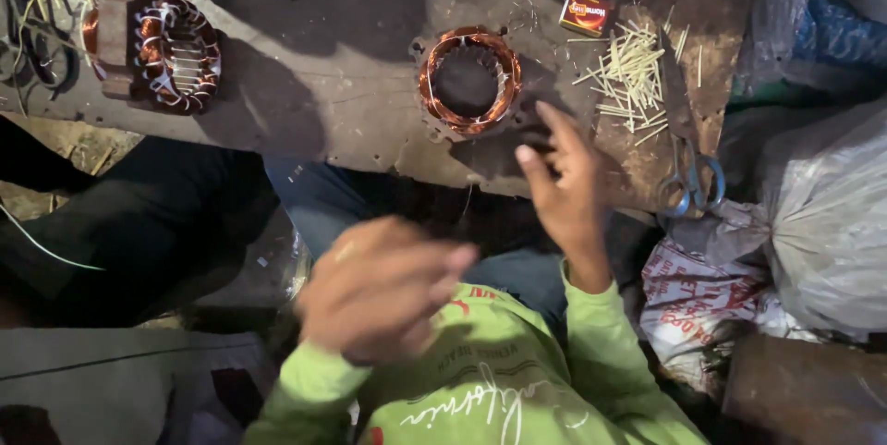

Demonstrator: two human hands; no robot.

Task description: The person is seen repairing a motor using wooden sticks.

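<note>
A round motor stator with copper windings (468, 81) lies on the dark worn board (323, 75). My right hand (565, 184) is raised just below and right of it, fingers spread, holding nothing that I can see. My left hand (379, 286) hovers blurred over my lap, fingers curled loosely, with nothing visible in it. Both sleeves are light green.
A second wound stator (176, 52) sits at the board's left. A pile of thin pale sticks (633, 75), a small orange box (587, 12) and scissors (688, 172) lie at the right. Plastic bags and sacks (813, 223) crowd the right side.
</note>
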